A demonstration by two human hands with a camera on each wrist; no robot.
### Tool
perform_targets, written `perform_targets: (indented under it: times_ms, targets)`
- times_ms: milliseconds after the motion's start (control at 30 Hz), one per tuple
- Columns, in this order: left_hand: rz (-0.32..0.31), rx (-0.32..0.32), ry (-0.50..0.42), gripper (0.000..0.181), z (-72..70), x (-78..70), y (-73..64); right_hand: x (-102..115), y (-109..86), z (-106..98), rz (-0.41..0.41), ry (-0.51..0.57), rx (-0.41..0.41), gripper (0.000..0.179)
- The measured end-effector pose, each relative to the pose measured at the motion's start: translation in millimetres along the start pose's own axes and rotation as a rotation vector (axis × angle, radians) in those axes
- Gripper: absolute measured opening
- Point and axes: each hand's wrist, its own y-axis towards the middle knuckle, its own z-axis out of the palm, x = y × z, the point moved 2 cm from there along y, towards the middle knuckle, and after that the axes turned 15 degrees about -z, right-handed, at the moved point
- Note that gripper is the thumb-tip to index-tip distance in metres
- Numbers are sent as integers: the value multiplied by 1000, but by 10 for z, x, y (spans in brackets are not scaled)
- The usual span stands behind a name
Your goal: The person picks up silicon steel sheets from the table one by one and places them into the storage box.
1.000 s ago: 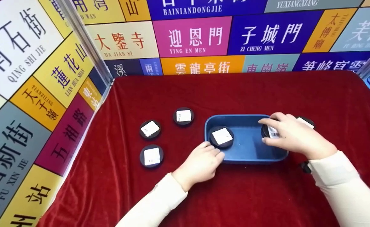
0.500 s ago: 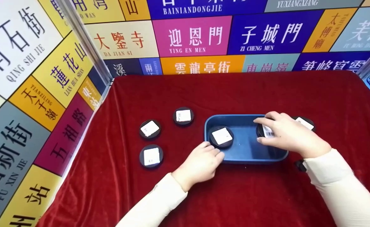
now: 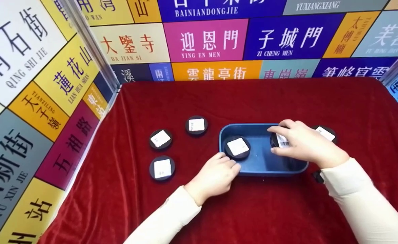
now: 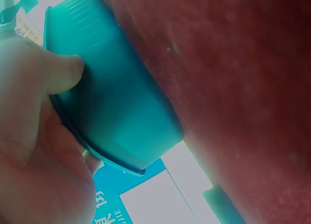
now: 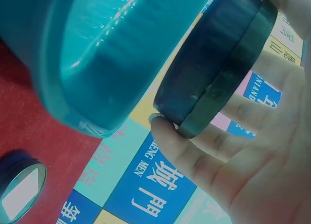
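Note:
A blue plastic box stands on red cloth in the head view. My left hand pinches its near-left rim; in the left wrist view the thumb lies on the outer wall. Over the box's right part, my right hand grips a squat round black container with a white label by its edge. The right wrist view shows this container tilted and apart from the box. Another labelled black container sits in the box's left end.
Three similar black containers lie left of the box: an upper one, a middle one and a lower one. One more is right of the box, partly behind my right hand. Sign-covered panels border the red-covered table.
My right hand has moved left over the box with the round black container. The left hand and the box stay in place.

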Motion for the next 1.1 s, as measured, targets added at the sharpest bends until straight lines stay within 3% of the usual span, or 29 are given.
perform_targets:
  times_ms: [533,1100]
  targets:
    - [2,4,8,5,4,-2,8,44,145,43,-53,2,-44,62]
    - [-8,40,18,4,-1,-4,12,105,276,77,-59,-3,-34,60]
